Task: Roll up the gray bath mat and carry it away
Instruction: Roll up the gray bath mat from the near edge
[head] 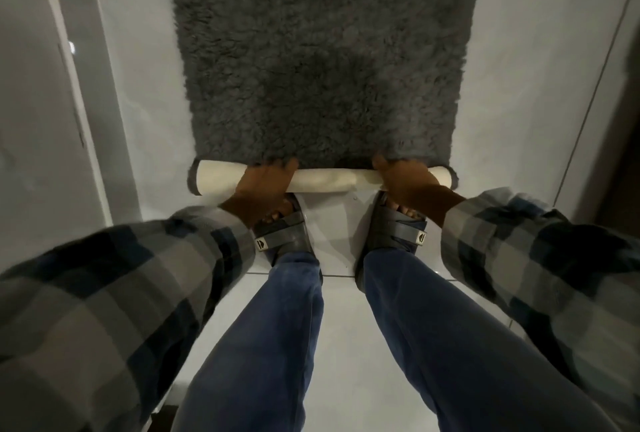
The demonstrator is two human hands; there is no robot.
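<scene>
Pressing on gray bath mat (pixel 322 61) roll, left hand (pixel 265 186), right hand (pixel 405 179), each grip clamped on it

A pale tiled floor (pixel 346 355) fills the frame. A gray shaggy mat (pixel 322 51) lies flat on it from top centre to mid-frame, its near edge rolled cream-side out. Two sandalled feet (pixel 391 227) stand just below the roll.

Gray bath mat, near edge rolled

Shaggy gray bath mat (pixel 322 51) lies flat on the floor, extending far; its near end is turned into a tight roll with cream backing outward.
</scene>
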